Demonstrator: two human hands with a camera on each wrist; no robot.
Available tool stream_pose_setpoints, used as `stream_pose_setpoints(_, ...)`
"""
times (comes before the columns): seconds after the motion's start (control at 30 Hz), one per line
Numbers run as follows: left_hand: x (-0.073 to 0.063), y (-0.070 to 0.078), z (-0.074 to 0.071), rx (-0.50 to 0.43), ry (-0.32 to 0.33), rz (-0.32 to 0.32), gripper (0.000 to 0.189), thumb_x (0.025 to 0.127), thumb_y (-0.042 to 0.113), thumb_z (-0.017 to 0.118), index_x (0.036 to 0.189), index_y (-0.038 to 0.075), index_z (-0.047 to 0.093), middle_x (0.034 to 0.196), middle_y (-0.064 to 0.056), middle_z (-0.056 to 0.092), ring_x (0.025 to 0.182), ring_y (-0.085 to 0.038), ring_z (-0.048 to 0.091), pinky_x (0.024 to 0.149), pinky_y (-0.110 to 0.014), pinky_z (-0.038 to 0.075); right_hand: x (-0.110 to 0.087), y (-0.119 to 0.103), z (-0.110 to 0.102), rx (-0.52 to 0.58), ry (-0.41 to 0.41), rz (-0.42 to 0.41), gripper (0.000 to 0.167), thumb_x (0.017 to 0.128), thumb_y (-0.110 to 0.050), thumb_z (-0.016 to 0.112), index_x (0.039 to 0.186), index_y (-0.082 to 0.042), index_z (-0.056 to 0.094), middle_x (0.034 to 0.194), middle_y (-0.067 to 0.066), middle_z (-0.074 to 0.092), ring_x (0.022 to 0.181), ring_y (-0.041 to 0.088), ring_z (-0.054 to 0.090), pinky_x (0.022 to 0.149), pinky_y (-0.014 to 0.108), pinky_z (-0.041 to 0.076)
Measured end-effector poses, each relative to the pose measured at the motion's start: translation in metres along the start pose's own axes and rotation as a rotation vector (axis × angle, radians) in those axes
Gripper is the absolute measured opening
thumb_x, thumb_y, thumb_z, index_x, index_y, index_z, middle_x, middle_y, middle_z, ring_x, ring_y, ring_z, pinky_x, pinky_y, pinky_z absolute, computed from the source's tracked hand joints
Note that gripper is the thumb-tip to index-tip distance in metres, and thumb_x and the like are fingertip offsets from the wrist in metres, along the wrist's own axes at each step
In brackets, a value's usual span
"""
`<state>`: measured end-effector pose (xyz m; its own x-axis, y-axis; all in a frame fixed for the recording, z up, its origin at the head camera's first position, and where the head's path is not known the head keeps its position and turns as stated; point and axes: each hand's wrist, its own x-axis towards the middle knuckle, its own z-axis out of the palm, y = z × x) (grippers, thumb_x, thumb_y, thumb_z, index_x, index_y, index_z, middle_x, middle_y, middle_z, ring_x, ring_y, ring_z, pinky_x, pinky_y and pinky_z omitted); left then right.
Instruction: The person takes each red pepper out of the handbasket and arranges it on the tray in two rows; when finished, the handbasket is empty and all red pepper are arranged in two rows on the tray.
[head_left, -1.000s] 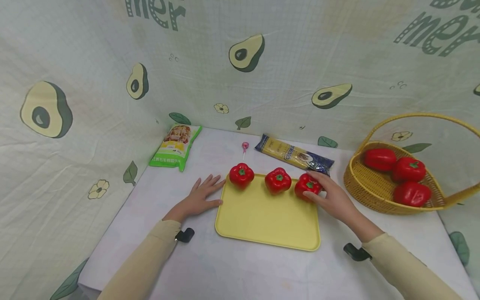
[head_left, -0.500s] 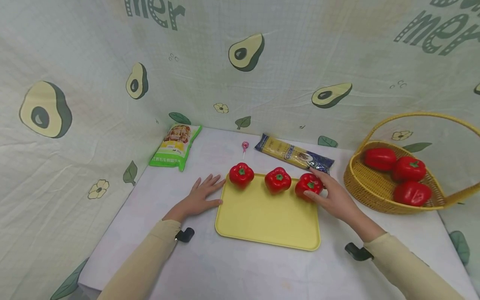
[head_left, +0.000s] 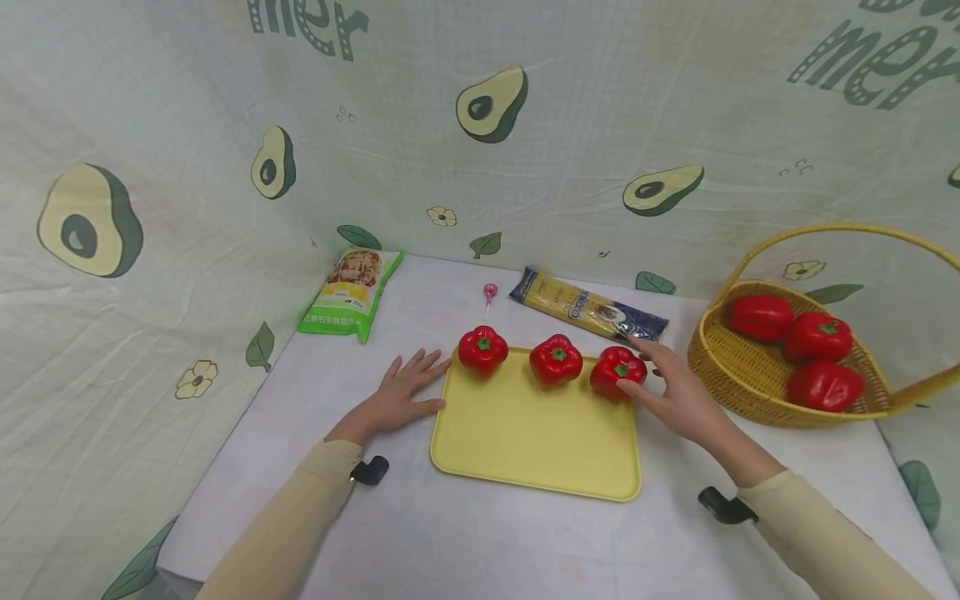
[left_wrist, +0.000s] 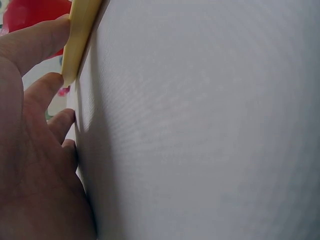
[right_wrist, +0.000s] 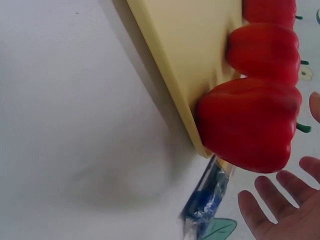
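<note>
Right hand (head_left: 678,396) is hovering with its fingers spread just beside the rightmost red pepper (head_left: 612,372), not gripping it; that pepper is sitting at the far right corner of the yellow tray (head_left: 536,442). Left hand (head_left: 397,396) is lying splayed out, thumb and a fingertip touching the tray's left edge. I'm reading this as the letting-go bit of lining up peppers, so the next move is probably calling for clearing the right hand without knocking that pepper.

Counting up: six red peppers, three sitting in a row along the tray's far edge and three lying in the basket (head_left: 727,387) to the right. One tray, one basket, one lollipop (head_left: 490,290), one green packet (head_left: 348,292), one blue-and-gold packet (head_left: 577,308), all sharing the tabletop (head_left: 480,542).
</note>
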<state>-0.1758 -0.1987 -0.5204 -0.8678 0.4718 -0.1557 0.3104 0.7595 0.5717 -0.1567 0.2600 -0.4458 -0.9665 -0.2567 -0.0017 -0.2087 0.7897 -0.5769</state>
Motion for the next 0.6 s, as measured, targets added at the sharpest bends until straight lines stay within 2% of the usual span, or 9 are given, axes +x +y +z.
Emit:
stream_pose_setpoints(0.43, 0.0, -0.002, 0.002, 0.011, 0.005, 0.009, 0.075, 0.098, 0.051, 0.062, 0.161, 0.027, 0.031, 0.17, -0.001, 0.016, 0.158, -0.027, 0.0, 0.123, -0.056, -0.01, -0.011, 0.003, -0.02, -0.048, 0.051, 0.003, 0.077, 0.097, -0.044, 0.068, 0.158, -0.011, 0.036, 0.146, 0.027, 0.046, 0.124, 0.048, 0.05, 0.093, 0.066, 0.05)
stream_pose_setpoints(0.6, -0.001, 0.0, 0.0, 0.009, 0.001, 0.007, 0.075, 0.098, 0.05, 0.062, 0.161, 0.027, 0.031, 0.17, -0.001, 0.016, 0.157, -0.028, 0.0, 0.123, -0.056, -0.01, -0.013, 0.005, -0.031, -0.063, 0.05, 0.028, 0.074, 0.098, -0.044, 0.067, 0.156, -0.01, 0.037, 0.145, 0.027, 0.046, 0.125, 0.049, 0.049, 0.095, 0.068, 0.049)
